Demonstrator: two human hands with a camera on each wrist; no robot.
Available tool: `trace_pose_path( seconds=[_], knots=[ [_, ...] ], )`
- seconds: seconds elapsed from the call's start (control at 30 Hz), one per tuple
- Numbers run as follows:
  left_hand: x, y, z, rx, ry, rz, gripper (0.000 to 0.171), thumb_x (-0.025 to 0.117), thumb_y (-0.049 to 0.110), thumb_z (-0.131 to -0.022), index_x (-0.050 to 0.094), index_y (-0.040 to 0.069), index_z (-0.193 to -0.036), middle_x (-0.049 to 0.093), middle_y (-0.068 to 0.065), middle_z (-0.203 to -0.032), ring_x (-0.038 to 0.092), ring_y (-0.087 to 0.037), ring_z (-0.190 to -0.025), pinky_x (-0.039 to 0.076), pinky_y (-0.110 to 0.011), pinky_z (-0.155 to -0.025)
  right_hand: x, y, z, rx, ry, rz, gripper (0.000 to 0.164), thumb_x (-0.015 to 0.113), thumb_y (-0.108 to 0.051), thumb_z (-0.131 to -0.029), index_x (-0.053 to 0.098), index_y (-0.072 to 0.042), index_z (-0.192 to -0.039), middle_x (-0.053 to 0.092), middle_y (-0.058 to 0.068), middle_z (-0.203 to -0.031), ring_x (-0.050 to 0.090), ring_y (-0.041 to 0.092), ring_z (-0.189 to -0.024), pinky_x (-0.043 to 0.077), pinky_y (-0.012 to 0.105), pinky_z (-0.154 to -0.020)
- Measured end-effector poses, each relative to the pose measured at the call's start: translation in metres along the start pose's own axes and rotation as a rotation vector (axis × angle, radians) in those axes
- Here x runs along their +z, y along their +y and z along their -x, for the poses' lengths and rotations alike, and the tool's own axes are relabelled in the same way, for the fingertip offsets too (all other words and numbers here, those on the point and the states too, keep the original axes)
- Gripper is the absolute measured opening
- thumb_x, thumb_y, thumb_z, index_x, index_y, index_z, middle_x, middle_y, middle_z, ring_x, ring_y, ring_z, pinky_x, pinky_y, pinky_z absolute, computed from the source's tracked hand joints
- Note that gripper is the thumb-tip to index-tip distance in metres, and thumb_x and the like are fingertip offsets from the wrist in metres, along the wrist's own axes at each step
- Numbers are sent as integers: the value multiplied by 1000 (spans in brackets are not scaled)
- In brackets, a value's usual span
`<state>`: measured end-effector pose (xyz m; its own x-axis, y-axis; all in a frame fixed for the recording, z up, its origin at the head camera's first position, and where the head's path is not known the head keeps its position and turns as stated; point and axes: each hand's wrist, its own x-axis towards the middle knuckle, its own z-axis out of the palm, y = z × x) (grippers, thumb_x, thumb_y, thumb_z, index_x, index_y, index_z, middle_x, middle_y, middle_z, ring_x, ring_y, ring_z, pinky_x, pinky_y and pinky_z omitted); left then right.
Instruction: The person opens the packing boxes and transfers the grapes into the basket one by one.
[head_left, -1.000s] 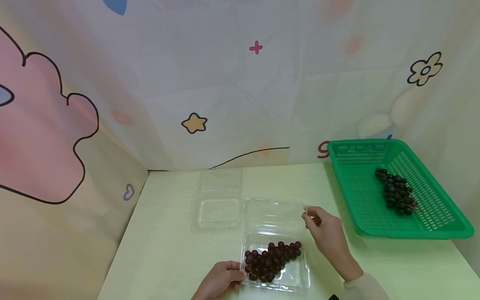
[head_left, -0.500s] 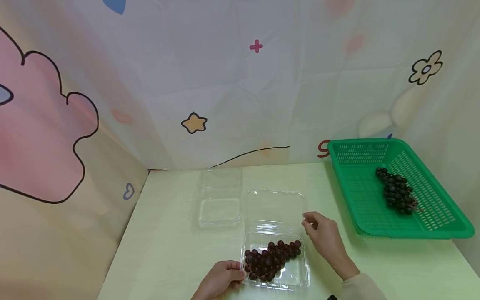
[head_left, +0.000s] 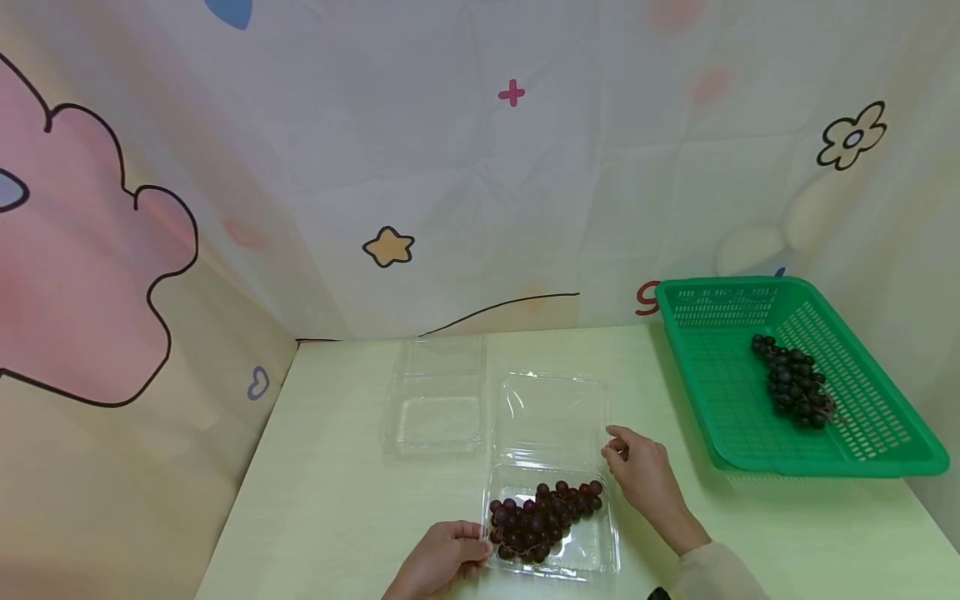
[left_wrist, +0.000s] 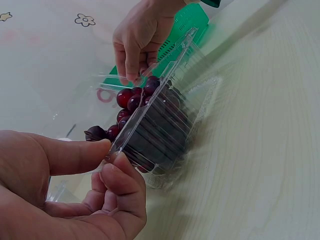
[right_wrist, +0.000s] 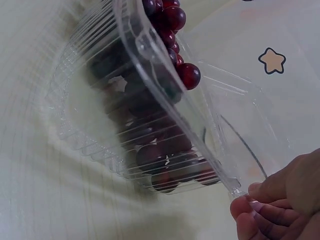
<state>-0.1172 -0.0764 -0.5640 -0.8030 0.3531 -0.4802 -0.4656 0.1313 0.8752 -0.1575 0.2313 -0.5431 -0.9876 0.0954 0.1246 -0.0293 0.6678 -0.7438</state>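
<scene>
A clear plastic clamshell container (head_left: 594,546) stands at the table's front with its lid (head_left: 551,417) tilted back. A bunch of dark red grapes (head_left: 536,523) lies in its base. My left hand (head_left: 442,557) holds the base's left rim, thumb (left_wrist: 80,155) above and curled fingers below. My right hand (head_left: 645,475) is at the lid's right edge. In the right wrist view its thumb (right_wrist: 272,186) and forefinger pinch the clear plastic near the hinge corner. Ribbed side walls (right_wrist: 100,100) partly blur the grapes there.
A second clear clamshell (head_left: 438,423) stands open behind and left, with no grapes in it. On the right a green basket (head_left: 720,392) holds another dark grape bunch (head_left: 797,383). A printed cloth (head_left: 450,167) hangs along the table's back edge.
The lid has swung farther back from the base. My right hand has come slightly down and left along the lid's edge. My left hand and the grapes have stayed put.
</scene>
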Motion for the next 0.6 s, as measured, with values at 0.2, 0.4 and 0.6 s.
trace_pose_path(
  seconds=[0.2, 0.4, 0.6],
  knots=[
    [0, -1, 0, 11, -5, 7, 4, 61, -3, -98, 62, -2, -94, 63, -3, -81, 55, -11, -68, 47, -19, -62, 3, 3, -2, 23, -11, -7, 36, 65, 3, -96, 61, 16, -129, 72, 15, -91, 56, 15, -64, 43, 23, -50],
    [1, 1, 2, 23, -6, 3, 3, 61, -3, -97, 62, -3, -94, 63, -3, -81, 55, -11, -68, 46, -20, -62, 4, 5, -2, 47, -31, 1, 37, 66, 1, -96, 60, 18, -129, 73, 16, -92, 57, 16, -66, 44, 24, -51],
    [0, 0, 1, 25, -5, 1, 3, 62, -1, -97, 62, -5, -96, 63, -3, -82, 54, -11, -68, 46, -20, -62, 5, 6, -2, 51, -57, 24, 35, 66, -1, -96, 62, 18, -125, 73, 15, -89, 55, 15, -65, 45, 25, -53]
  ],
)
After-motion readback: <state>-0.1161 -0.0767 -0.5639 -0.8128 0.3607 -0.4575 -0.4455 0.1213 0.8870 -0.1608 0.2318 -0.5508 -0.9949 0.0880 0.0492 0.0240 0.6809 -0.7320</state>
